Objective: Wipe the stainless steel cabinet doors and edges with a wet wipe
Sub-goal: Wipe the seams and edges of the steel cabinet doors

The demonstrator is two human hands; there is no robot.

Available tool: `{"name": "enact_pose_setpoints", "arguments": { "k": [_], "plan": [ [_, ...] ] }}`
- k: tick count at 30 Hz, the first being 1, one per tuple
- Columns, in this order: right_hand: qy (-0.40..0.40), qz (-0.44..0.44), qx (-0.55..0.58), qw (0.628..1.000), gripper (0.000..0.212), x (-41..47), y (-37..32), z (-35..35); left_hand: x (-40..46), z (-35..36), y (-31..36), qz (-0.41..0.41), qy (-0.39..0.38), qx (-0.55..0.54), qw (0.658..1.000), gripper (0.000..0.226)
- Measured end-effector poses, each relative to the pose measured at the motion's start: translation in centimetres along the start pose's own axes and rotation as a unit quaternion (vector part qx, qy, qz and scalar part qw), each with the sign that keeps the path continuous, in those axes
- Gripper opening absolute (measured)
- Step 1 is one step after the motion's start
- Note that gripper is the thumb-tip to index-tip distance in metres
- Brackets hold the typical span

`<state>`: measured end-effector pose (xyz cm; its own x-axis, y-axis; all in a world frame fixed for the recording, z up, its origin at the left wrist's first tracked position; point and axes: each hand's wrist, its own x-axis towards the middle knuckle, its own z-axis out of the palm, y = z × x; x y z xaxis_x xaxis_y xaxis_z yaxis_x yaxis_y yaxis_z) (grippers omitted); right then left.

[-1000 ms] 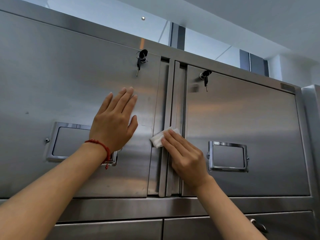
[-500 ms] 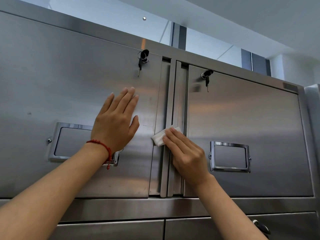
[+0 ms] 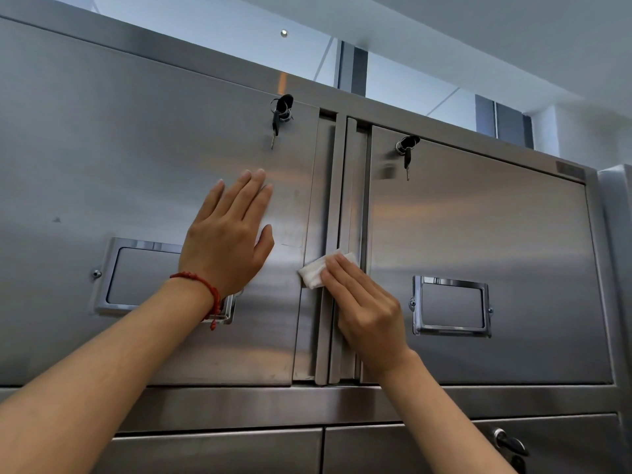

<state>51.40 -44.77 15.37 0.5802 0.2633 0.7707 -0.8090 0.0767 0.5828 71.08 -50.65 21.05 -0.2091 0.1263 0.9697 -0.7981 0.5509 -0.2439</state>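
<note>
Fingers point(image 3: 337, 275) of the right hand point(image 3: 367, 313) are being laid flat, pressing a folded white wet wipe point(image 3: 313, 275) onto the brushed steel ribs between the doors; the left hand point(image 3: 225, 244) is being spread open, empty, on the smooth left door point(image 3: 136, 148).

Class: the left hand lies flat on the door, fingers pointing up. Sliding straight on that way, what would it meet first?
Probably the keys hanging from the door's lock, up and slightly right of the left hand; bare steel lies between.
</note>
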Motion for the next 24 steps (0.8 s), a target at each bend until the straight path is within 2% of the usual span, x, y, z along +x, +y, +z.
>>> {"name": "enact_pose_setpoints", "arguments": {
  "k": [4, 9, 15, 20, 24],
  "plan": [
    [-0.004, 0.001, 0.007, 1.000, 0.026, -1.6, -0.8, -0.3, 0.0, -0.1, 0.0, -0.001, -0.004, -0.001, 1.000, 0.058],
    [-0.001, -0.009, 0.008, 1.000, 0.041, -0.4, -0.2, -0.3, 0.0, -0.2, 0.1, 0.000, -0.005, -0.002, 1.000, 0.058],
    [0.003, 0.009, 0.010, 1.000, 0.029, -1.8, -1.0, -0.2, 0.0, -0.2, 0.1, -0.002, -0.005, -0.004, 1.000, 0.058],
    [0.001, -0.008, 0.015, 1.000, 0.040, -1.4, -0.7, -0.4, 0.0, -0.1, 0.0, 0.000, 0.001, -0.001, 1.000, 0.057],
    [-0.001, 0.001, 0.002, 1.000, 0.035, -1.0, -0.5, -0.2, 0.0, -0.1, 0.0, 0.002, 0.005, 0.000, 1.000, 0.057]
  ]
}}
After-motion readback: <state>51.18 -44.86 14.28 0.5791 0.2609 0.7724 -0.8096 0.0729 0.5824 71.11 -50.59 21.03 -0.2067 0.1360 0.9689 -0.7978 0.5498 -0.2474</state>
